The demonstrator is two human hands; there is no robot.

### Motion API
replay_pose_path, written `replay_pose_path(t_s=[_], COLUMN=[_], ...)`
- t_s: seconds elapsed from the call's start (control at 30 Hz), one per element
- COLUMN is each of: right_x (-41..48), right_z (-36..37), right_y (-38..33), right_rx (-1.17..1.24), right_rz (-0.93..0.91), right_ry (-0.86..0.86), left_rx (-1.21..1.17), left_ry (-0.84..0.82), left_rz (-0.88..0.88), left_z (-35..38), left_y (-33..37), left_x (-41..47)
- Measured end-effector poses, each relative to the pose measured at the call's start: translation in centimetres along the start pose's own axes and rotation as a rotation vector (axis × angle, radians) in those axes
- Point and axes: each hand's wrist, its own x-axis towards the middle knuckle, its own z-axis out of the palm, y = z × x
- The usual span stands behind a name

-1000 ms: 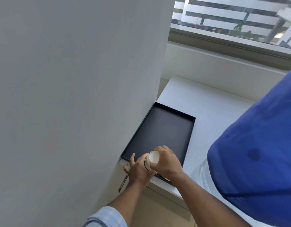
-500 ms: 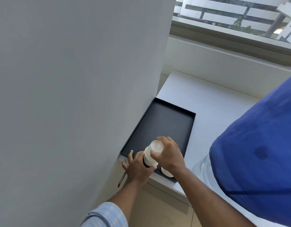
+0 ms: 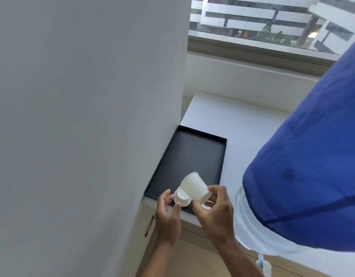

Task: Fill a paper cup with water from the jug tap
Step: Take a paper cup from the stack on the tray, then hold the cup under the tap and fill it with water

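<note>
Two hands work at the near edge of a black tray [image 3: 192, 154] on a white counter [image 3: 238, 124], in the one head view.

Right hand [image 3: 214, 212]: thumb and fingers closed round the rim end of a single paper cup [image 3: 195, 188]. Cup held clear above the tray's near end, tilted, base up and away toward the wall, mouth down toward the palm. Long axis runs on a slant from upper left to lower right.

Left hand [image 3: 167, 208]: fingers curled loosely about a short stack of cups [image 3: 182, 198] standing upside down on the tray; grip looks light, more steadying than clamping. Held cup and stack are touching or just apart; cannot tell which.

Blue jug [image 3: 312, 166] fills the right side, on a clear base. Its tap [image 3: 262, 263] shows low at the frame's bottom edge, small and partly cut off.

Judgement: cup appears freed from the stack, not yet filled. Tap lies to the right of and below the right hand, so that hand is the nearer. Cup must be righted, mouth up, before going under the spout.
</note>
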Motion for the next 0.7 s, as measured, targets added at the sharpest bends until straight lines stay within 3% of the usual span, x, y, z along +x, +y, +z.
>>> replay_pose_path(t_s=[0.1, 0.2, 0.37, 0.5, 0.7], right_x=[-2.9, -5.6, -7.8, -9.0, -11.8], right_z=[-0.7, -1.1, -1.9, -3.0, -4.7], right_y=[0.5, 1.2, 2.8, 4.2, 7.5], right_rx=[0.093, 0.149, 0.101, 0.056, 0.030], right_rz=[0.090, 0.145, 0.189, 0.231, 0.379], right_ry=[0.007, 0.003, -0.115, -0.178, -0.190], left_rx=[-0.290, -0.369, -0.250, -0.141, 0.019], left_ry=[-0.260, -0.428, -0.413, -0.503, -0.571], left_rz=[-0.082, -0.131, -0.057, -0.009, -0.090], left_z=[-0.3, -0.7, -0.7, -0.5, 0.6], left_y=[2.2, 2.8, 3.3, 2.7, 1.1], left_x=[-2.1, -3.6, -5.7, -7.8, -11.4])
